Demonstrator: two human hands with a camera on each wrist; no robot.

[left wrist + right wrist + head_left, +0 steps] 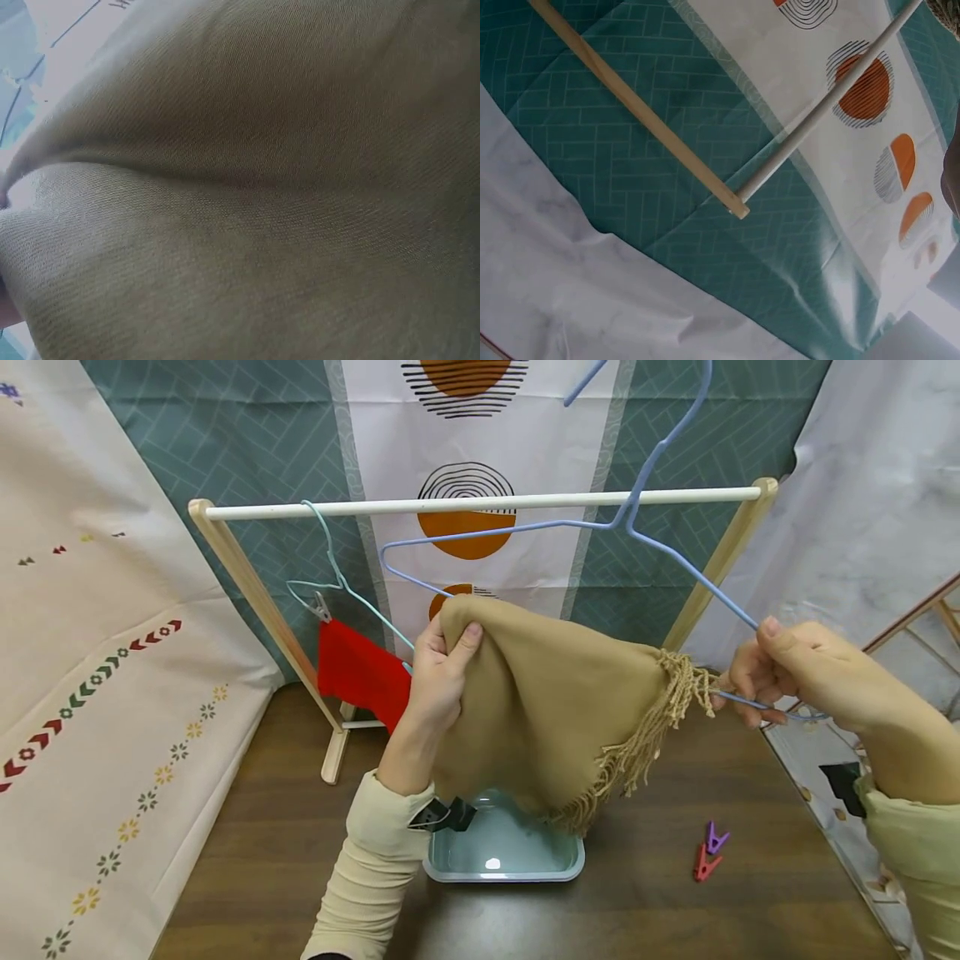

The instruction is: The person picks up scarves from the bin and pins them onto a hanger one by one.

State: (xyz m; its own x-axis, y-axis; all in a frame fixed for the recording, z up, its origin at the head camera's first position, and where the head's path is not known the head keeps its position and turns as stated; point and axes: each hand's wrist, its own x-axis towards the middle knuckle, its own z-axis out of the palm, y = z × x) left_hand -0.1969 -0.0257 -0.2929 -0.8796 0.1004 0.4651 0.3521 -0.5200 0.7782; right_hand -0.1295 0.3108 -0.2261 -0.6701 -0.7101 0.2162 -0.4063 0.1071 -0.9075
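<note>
A tan fringed scarf (pixel 570 685) hangs over the lower bar of a blue-violet clothes hanger (pixel 678 560). My left hand (pixel 438 681) pinches the scarf's upper left edge, thumb on the near side. At the hanger's right end, my right hand (pixel 817 672) grips the wire, its fingertips right at the scarf's knotted fringe (pixel 637 756). In the left wrist view the tan cloth (pixel 262 240) fills nearly everything. Only the edge of a finger (pixel 952 172) shows at the right side of the right wrist view.
A wooden rack with a white rod (pixel 540 503) stands behind. On it hangs a mint hanger (pixel 330 543) with a red cloth (pixel 356 668) held by a grey clip (pixel 322 608). A pale blue basin (pixel 502 852) sits below the scarf; purple (pixel 715 837) and red clothespins (pixel 705 864) lie right.
</note>
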